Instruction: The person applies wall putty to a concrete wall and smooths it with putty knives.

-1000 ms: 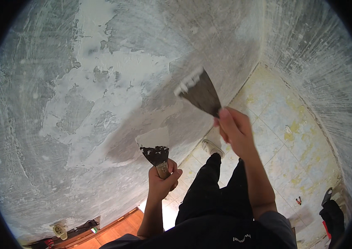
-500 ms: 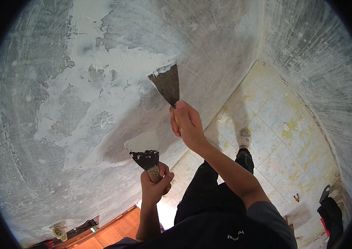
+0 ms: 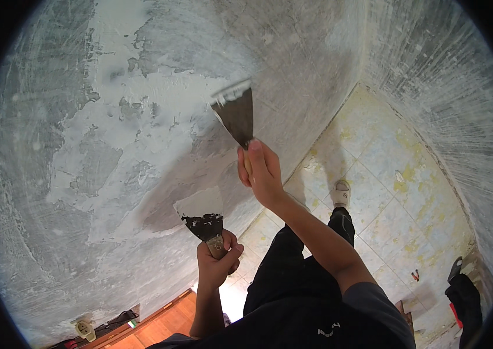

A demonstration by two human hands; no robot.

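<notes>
- Putty knife (image 3: 203, 224), outer part of blade coated white, lower right of white putty patch (image 3: 147, 96) on wall (image 3: 31, 174).
- Handle grasped in left hand (image 3: 217, 262), also lower right of patch.
- Second putty knife (image 3: 237, 113), white along blade edge, at patch's right side; contact impossible to tell.
- Handle grasped in right hand (image 3: 263, 174), lower right of patch.
- Pale slipper (image 3: 341, 196) on tiled floor (image 3: 374, 189), well right of patch.

Two putty knives (image 3: 204, 225) (image 3: 237, 113); two hands (image 3: 216, 266) (image 3: 264, 177); two walls (image 3: 37, 151) (image 3: 450, 87).
</notes>
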